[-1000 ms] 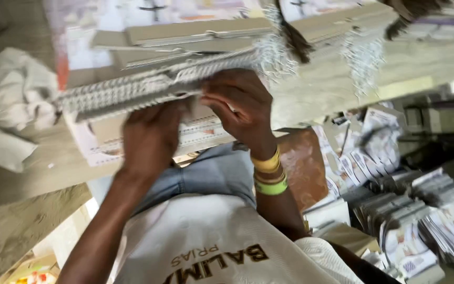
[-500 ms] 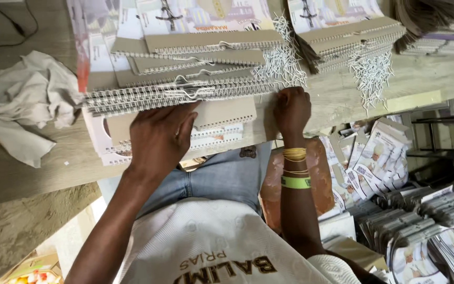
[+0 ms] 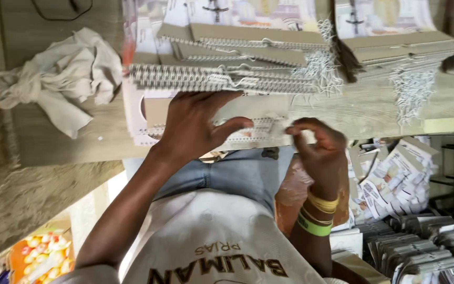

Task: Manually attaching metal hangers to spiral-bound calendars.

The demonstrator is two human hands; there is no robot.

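left hand (image 3: 198, 126) presses spiral-bound booklet (image 3: 222, 118); right hand (image 3: 316, 144) pinches its edge.

My left hand (image 3: 198, 129) lies flat on a cardboard-backed, spiral-bound calendar (image 3: 248, 123) at the tabletop (image 3: 69, 142) edge, thumb stretched along its wire binding. My right hand (image 3: 316, 147), fingers curled, pinches at the same binding just beside it; yellow and green bands circle that wrist. Stacks of bound calendars (image 3: 227, 63) rise behind, and a crumpled pale cloth (image 3: 59, 84) lies well apart to the left.
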